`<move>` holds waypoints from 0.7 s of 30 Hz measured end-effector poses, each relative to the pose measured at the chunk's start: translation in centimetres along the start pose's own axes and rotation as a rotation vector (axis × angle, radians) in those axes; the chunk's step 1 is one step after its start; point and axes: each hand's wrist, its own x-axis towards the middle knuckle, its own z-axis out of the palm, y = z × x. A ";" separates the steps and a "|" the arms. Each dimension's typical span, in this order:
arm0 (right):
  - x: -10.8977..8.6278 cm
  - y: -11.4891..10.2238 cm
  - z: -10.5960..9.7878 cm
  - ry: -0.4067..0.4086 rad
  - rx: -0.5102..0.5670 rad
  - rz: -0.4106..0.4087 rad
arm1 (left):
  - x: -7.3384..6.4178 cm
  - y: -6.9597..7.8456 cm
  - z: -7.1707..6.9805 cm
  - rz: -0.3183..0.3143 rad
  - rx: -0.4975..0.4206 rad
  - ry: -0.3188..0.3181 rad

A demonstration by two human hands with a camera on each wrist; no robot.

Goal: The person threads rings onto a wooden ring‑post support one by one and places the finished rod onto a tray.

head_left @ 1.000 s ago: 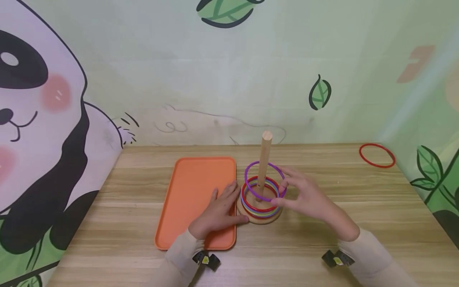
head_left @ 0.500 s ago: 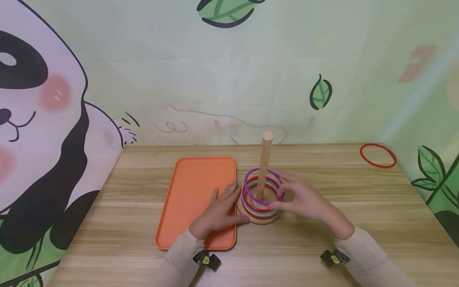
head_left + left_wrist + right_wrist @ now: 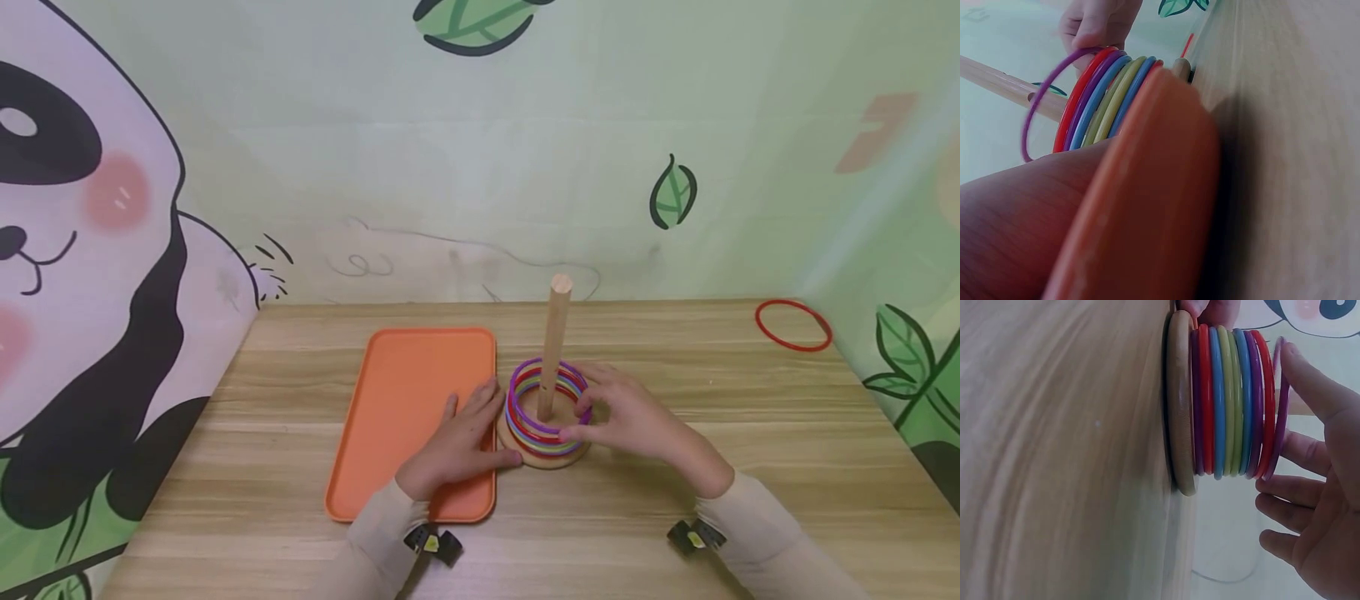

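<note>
My right hand point(image 3: 626, 417) pinches a thin purple ring point(image 3: 1283, 419) between thumb and fingers. The purple ring encircles the wooden post point(image 3: 555, 333), just above a stack of coloured rings point(image 3: 1229, 400). In the left wrist view it tilts, with one side apart from the stack. Red, purple, blue and yellow-green rings lie around the post on its round wooden base point(image 3: 1180, 406). My left hand point(image 3: 457, 454) rests, fingers spread, across the right edge of the orange tray point(image 3: 405, 400). Its thumb reaches the base's near left edge.
A lone red ring point(image 3: 808, 349) lies at the table's back right, close to the wall. The wooden table point(image 3: 637, 533) ends at a painted wall point(image 3: 487, 167) behind the post.
My right hand has lowered the purple ring along the post and shifted slightly left, bringing the ring down near the stack's top. The left hand stays put.
</note>
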 end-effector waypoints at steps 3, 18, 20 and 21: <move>0.0 0.1 0.1 -0.007 -0.007 -0.015 | 0.0 0.0 0.0 0.002 0.005 0.000; -0.8 0.7 -0.1 0.034 0.106 0.069 | 0.0 -0.1 0.1 0.002 0.006 -0.007; -1.0 1.6 -0.5 0.095 0.132 0.091 | 0.0 -0.2 0.2 0.005 0.004 -0.003; -1.0 2.3 -0.7 0.129 0.149 0.110 | 0.0 -0.2 0.2 0.007 0.002 -0.001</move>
